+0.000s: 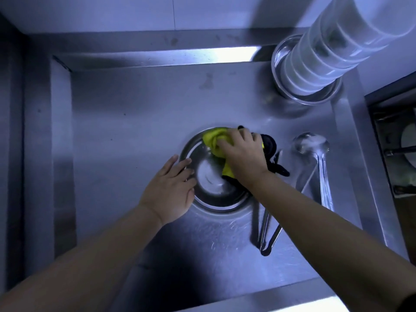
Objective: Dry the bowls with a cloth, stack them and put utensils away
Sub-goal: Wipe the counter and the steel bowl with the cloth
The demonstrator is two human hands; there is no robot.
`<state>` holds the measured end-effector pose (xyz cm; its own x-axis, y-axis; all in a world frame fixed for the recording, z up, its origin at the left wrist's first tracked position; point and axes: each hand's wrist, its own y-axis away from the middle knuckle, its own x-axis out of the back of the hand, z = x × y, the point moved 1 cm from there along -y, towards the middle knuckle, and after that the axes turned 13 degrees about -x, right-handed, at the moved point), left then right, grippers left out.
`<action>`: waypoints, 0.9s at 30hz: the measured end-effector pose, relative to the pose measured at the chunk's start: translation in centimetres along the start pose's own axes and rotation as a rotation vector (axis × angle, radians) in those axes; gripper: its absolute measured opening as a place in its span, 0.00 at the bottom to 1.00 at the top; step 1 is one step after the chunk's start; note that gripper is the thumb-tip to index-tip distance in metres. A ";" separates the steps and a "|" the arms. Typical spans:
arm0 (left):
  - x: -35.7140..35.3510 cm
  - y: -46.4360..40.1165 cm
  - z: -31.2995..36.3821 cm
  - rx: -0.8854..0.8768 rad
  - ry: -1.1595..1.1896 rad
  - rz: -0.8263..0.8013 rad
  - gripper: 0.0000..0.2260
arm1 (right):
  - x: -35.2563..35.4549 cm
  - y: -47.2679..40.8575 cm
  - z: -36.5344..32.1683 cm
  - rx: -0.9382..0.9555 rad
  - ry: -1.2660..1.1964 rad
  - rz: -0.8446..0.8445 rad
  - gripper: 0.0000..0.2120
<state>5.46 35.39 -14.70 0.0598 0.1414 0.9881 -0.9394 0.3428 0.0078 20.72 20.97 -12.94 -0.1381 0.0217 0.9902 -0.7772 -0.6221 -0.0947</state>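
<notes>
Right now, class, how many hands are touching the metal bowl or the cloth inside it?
2. The left hand rests on the near-left rim of the bowl; the right hand presses the yellow cloth into its far side.

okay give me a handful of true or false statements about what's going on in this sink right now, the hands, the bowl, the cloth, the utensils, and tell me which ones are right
1. The right hand presses a yellow and black cloth into the steel bowl. True.
2. The left hand is lifted clear of the bowl. False: it rests on the bowl's near left rim, fingers fairly straight.
3. The tall stack of bowls stands at the far right of the sink. True.
4. The ladle lies inside the bowl being wiped. False: it lies on the sink floor, right of that bowl.
5. The tongs lie on the sink floor near the right forearm. True.
</notes>
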 end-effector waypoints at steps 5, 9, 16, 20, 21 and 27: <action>0.1 0.1 0.0 0.007 0.011 0.001 0.15 | -0.2 0.1 -0.6 0.013 -0.055 0.092 0.08; 0.3 0.1 0.0 0.005 0.004 -0.003 0.16 | -0.7 2.6 1.6 0.141 -0.028 0.089 0.10; 0.4 0.1 -0.1 0.001 0.006 -0.008 0.16 | 0.1 1.5 0.1 -0.157 -0.091 0.117 0.11; 0.5 0.0 0.0 0.000 -0.013 -0.014 0.17 | -1.0 0.5 -4.2 -0.111 -0.229 -0.005 0.21; 0.5 -0.1 0.0 0.001 -0.021 -0.007 0.17 | -1.1 0.8 -4.8 -0.076 -0.266 -0.007 0.23; 0.5 -0.1 0.2 0.005 -0.038 -0.009 0.17 | -1.0 0.6 -3.8 0.062 -0.190 0.054 0.12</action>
<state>5.49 35.29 -14.18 0.0557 0.1028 0.9931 -0.9406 0.3390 0.0177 18.03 23.58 -14.41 -0.0559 -0.1575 0.9859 -0.7320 -0.6651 -0.1478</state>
